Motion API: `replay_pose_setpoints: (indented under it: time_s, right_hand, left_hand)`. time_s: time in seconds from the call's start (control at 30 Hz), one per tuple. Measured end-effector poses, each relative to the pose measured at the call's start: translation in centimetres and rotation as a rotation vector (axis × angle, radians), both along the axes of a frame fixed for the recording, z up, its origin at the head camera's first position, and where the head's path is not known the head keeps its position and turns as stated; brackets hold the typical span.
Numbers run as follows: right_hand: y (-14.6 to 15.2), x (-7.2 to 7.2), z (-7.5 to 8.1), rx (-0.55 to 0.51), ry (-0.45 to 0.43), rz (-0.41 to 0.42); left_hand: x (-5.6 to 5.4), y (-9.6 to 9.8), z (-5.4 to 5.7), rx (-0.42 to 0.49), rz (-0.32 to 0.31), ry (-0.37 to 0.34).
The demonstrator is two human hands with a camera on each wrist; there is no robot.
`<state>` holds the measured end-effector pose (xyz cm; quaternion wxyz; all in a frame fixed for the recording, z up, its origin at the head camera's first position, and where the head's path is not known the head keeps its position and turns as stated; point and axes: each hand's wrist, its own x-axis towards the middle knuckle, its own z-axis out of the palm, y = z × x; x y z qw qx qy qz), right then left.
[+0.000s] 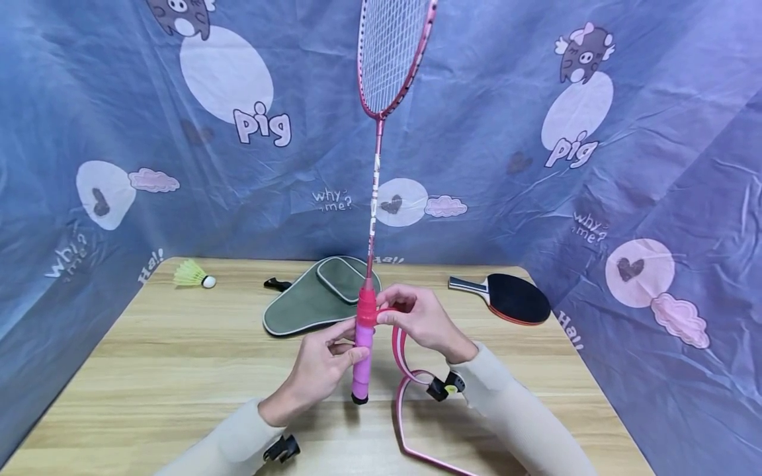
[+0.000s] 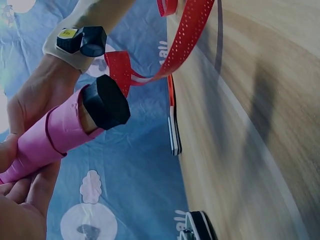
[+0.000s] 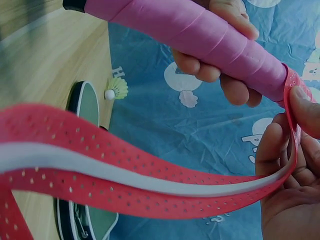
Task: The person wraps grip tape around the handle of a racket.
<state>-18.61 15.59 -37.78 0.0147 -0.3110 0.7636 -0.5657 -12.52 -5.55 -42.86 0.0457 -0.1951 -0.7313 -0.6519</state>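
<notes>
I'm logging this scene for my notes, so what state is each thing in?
Badminton racket: upright, held above the table
Purple wrap: wound in overlapping turns
Red tape: partly wound above the purple wrap, the rest loose
Left hand: gripping the purple wrap
Right hand: pinching the red tape
Green case: lying flat
Paddle: flat, black side up
Shuttlecock: on its side

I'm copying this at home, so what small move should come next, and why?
Probably the right hand should bring the red tape another turn round the purple grip, slightly lower: the tape is wound only at the upper end, purple shows below it, the left hand holds the grip, and the right pinches the tape, a long length trailing loose.
</notes>
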Motion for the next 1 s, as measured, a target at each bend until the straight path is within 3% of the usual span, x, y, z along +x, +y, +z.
replay_pose_setpoints:
  time_s: [0.23,0.47,0.6,0.7,0.9,1.0]
  right_hand:
    - [0.0,-0.4,-0.2,0.022,-0.04,0.059]
    - [0.5,-0.6,-0.3,0.082,0.024,0.103]
    - [0.4,-0.6,-0.5,0.036,0.008,0.069]
    - [0.1,-0.5,-0.6,-0.005,0.007,0.037]
    - [-0.5,-0.1,-0.7,-0.054,0.03,-0.038]
    - [-0.9,0.2,-0.9,-0.069,0.05,-0.065]
  left_hand:
    - [-0.2,-0.3,-0.2,0.014,-0.1,-0.04]
    - [-0.6,-0.5,-0.3,-0.031,-0.157,-0.043]
    - [-1.0,-0.3,-0.3,-0.064,-0.066,-0.017]
    - [-0.9,-0.1,-0.3,-0.059,0.01,0.045]
    - [-0.6,0.5,-0.4,-0.088,0.095,0.292]
    - [-0.5,0.6,-0.4,-0.14,0.157,0.36]
